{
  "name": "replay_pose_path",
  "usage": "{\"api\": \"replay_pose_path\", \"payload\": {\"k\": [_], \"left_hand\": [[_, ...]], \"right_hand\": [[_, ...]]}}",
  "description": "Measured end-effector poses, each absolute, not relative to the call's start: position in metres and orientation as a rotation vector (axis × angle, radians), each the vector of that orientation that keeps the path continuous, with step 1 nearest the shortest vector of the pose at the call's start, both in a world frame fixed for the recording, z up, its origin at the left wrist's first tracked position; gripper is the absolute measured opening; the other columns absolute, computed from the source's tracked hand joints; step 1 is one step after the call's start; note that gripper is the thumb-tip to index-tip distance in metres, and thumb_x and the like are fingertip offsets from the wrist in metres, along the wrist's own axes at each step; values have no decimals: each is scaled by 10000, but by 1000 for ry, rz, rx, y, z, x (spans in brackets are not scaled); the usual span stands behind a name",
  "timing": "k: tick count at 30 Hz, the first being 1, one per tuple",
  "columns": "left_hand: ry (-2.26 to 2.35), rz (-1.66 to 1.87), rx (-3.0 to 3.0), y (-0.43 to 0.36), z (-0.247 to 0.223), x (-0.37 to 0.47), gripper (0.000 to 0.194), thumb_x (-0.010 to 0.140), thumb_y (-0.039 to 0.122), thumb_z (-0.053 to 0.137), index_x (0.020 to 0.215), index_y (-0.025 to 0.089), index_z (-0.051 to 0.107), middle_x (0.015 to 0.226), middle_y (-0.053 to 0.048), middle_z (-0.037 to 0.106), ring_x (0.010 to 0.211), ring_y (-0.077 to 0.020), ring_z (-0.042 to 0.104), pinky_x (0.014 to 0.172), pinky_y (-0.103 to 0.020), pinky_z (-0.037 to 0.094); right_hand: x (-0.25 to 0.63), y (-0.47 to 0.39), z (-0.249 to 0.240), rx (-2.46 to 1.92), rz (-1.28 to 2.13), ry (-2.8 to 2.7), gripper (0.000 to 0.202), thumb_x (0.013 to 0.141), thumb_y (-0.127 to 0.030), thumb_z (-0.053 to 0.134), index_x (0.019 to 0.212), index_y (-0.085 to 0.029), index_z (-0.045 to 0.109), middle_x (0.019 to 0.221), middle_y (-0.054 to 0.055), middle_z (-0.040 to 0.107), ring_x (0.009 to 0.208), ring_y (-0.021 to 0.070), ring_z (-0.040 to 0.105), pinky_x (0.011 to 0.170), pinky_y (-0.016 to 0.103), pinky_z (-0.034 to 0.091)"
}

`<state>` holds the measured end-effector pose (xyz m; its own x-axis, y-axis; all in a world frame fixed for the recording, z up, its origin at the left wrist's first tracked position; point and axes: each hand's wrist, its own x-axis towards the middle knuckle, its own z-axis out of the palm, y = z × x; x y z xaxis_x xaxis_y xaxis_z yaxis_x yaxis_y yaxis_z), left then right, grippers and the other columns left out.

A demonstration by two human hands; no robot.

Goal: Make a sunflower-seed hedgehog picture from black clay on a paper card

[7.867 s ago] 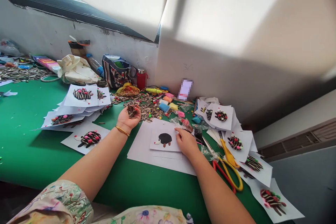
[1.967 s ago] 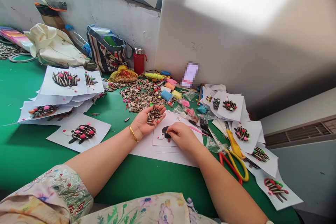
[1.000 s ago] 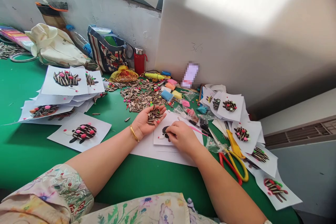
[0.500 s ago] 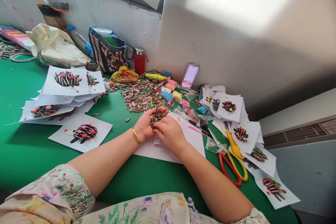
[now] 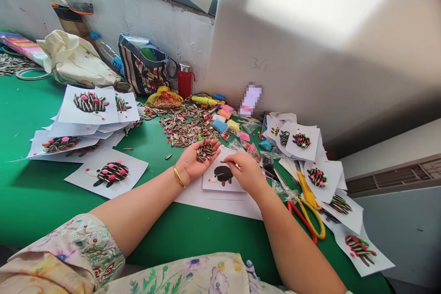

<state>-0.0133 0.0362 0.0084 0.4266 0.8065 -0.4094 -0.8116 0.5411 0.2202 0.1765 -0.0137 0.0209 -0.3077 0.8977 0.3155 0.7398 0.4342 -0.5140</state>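
holding seeds (image 5: 206, 151) is the left hand (image 5: 191, 161); something green (image 5: 149, 53), the tote (image 5: 138, 71).

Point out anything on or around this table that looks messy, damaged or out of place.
One seed lies stray, apart from the loose pile. The left card stack is askew, its sheets fanned unevenly instead of squared up. The wall at upper left has dark, worn patches.
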Motion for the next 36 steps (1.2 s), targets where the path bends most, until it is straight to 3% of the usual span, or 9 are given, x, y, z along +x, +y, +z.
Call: {"api": "replay_pose_path", "payload": {"k": [4,16,36], "left_hand": [[529,1003,0,36,8,-14,172,935,151,474,848,131,621,1040,-138,718,997,-227,702,913,-406,564],[512,991,7,36,6,-14,157,931,154,480,869,143,624,1045,-128,719,991,-220,704,907,-410,567],[511,988,6,37,5,-15,172,935,146,481,850,123,629,1023,-138,722,1000,-220,701,937,-403,552]], "right_hand": [[179,-13,19,-1348,492,-2324,220,911,-121,513,870,-231,700,722,-1,705,734,164,608,717,279,430],[175,-11,17,-1190,263,-2552,332,807,18,531,910,-226,731,884,24,742,805,172,613,771,299,417],[170,-10,11,-1116,116,-2671,128,817,-99,666,877,-193,729,822,48,702,808,193,562,747,307,406]]}}
